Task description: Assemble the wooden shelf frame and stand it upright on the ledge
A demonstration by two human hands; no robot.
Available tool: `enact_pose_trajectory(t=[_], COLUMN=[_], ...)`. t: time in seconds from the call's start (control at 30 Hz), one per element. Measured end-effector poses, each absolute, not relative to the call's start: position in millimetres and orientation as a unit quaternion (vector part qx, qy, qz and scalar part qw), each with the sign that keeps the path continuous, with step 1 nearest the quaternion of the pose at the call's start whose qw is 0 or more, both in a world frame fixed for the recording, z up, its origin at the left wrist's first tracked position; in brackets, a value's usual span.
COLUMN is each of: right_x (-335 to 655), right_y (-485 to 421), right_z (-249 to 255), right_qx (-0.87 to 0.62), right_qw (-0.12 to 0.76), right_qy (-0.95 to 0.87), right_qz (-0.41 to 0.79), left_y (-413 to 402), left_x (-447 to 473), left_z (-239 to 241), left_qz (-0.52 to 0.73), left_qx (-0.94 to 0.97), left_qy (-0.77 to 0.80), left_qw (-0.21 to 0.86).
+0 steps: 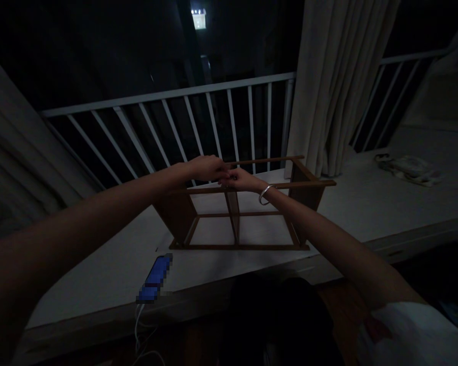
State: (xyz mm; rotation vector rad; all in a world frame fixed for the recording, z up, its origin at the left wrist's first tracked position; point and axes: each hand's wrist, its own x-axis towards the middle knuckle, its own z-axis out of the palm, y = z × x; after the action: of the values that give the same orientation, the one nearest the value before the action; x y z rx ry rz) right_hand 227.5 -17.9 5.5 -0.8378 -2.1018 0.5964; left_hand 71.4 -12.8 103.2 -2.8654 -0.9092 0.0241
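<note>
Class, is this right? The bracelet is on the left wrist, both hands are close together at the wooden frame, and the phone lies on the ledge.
No: the bracelet is at the wrist of the right hand, not the left hand, as the head view shows. The rest stands: both hands are close together at the frame, and the phone lies on the ledge.

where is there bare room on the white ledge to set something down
The white ledge looks bare right of the wooden frame, up to the crumpled cloth; and left, between the phone and left forearm. Crowded: the middle, where the frame stands with the left hand and right hand together at its upper rail.
</note>
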Motion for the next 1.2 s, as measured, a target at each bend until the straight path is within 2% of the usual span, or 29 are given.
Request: enact_pose_trajectory(t=[0.17, 0.33, 0.57, 1.2], right_x=[226, 226, 225, 216], right_y=[-14, -13, -15, -19], right_z=[2, 2, 4, 7], right_qx=[-0.324, -0.324, -0.343, -0.397], right_qw=[0.44, 0.454, 0.459, 0.434], right_qy=[-0.776, -0.742, -0.735, -0.725], right_qz=[0.314, 0.371, 0.361, 0.357], left_y=[4, 7, 16, 26], left_x=[66, 61, 50, 29], left_z=[82, 61, 33, 24], left_qz=[-0.111, -0.191, -0.232, -0.266], left_qx=[-0.952, -0.903, -0.796, -0.783], left_qy=[-0.272, -0.297, -0.297, -0.303], left_qw=[-0.082, -0.247, -0.474, -0.473])
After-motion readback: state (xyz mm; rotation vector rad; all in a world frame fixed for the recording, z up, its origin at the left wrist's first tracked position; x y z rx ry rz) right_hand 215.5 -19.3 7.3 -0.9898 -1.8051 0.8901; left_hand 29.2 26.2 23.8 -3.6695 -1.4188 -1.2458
